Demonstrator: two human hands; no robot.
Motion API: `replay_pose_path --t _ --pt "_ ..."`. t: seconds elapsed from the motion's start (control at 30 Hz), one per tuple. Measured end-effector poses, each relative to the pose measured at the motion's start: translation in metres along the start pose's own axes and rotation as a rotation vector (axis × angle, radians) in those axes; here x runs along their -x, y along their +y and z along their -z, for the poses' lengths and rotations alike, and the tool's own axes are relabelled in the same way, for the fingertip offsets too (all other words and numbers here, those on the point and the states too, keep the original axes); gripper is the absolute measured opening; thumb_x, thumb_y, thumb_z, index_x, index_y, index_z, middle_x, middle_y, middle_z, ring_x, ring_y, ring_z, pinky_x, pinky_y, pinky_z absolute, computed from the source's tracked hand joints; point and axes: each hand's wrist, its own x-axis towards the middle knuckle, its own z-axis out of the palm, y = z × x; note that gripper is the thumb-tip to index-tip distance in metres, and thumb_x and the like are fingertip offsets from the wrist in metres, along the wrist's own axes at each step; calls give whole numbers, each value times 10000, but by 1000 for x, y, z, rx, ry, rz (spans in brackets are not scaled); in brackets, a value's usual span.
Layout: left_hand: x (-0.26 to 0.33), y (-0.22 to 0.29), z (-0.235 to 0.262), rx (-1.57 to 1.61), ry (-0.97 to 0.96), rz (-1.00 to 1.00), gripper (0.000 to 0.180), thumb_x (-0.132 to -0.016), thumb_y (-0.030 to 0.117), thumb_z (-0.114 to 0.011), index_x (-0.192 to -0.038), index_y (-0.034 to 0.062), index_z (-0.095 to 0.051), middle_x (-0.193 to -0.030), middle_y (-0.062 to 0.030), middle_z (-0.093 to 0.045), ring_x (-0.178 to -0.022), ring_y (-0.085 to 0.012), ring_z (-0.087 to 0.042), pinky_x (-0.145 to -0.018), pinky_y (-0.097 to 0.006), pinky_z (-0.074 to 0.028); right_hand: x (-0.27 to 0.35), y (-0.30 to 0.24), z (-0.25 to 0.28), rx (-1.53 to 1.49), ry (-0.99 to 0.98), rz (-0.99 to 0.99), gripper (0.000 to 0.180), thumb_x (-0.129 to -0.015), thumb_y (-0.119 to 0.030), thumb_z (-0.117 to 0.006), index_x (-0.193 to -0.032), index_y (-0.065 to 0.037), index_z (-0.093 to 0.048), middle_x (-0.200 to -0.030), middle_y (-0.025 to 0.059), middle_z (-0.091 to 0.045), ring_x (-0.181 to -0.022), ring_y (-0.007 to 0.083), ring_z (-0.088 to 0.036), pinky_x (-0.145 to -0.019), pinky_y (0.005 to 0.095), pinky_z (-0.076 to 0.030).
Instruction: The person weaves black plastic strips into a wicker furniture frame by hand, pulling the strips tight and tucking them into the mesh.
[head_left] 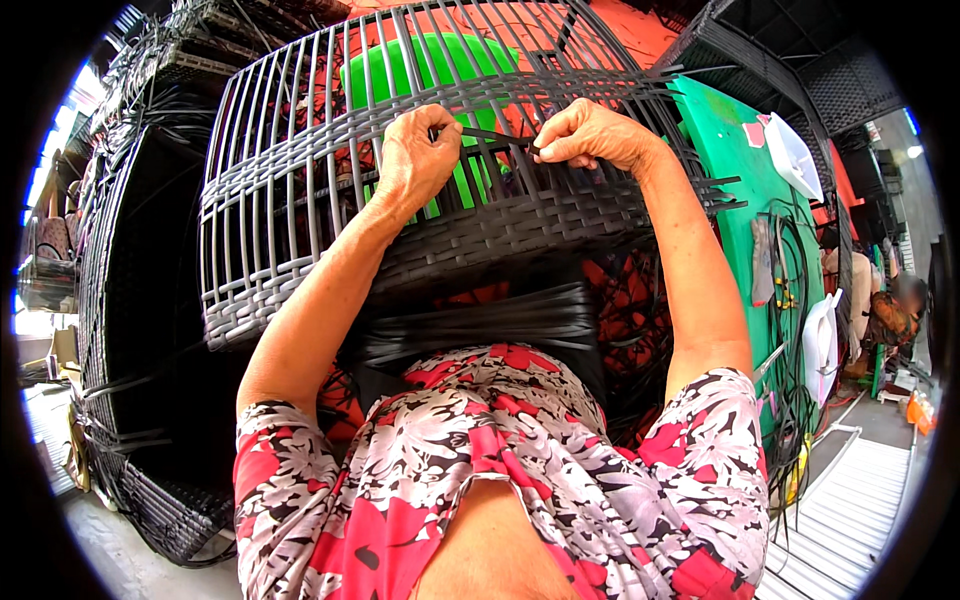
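A dark flat weaving strip (492, 136) stretches between my two hands, in front of a partly woven grey wicker piece (530, 218). My left hand (418, 152) is closed around the strip's left part, its thumb and fingers pressed together. At the strip's other end, my right hand (595, 138) pinches it between thumb and fingertips. Below my hands the weave is dense; above it, bare upright rods stand with gaps, crossed by a narrow woven band. A bundle of black strips (480, 325) lies across my lap, under the wicker piece.
A bright green chair back (430, 75) shows behind the rods. On the right stands a green board (735, 150) with white trays (793, 160) and hanging black strips (795, 260). Dark wicker furniture (150, 330) rises on the left. Another person (897, 310) sits far right.
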Motion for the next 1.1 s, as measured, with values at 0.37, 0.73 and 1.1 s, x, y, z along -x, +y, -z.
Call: replay_pose_path --t 0.37,0.73,1.1 --pt "-6 23 10 460 -283 415 151 -852 114 -559 -780 -9 -608 -668 -47 -607 -537 -82 -543 -457 -195 -390 -26 -42 -37 25 218 206 155 -733 -152 -720 -812 -28 -670 -611 9 -602 -505 41 -553 -409 174 -427" --pt "-6 23 21 753 -324 497 182 -889 157 -541 -830 -3 -604 -707 -67 -618 -576 -106 -573 -496 -193 -432 -38 -34 -52 244 297 258 73 -764 -66 -628 -740 -3 -602 -593 23 -571 -481 79 -541 -444 231 -426" --pt "-7 5 16 680 -221 425 36 -811 27 -622 -838 14 -602 -700 -58 -631 -578 -88 -578 -513 -178 -456 -33 -23 -62 505 422 403 236 -769 -138 -641 -975 -27 -668 -673 62 -632 -465 86 -511 -457 240 -429"
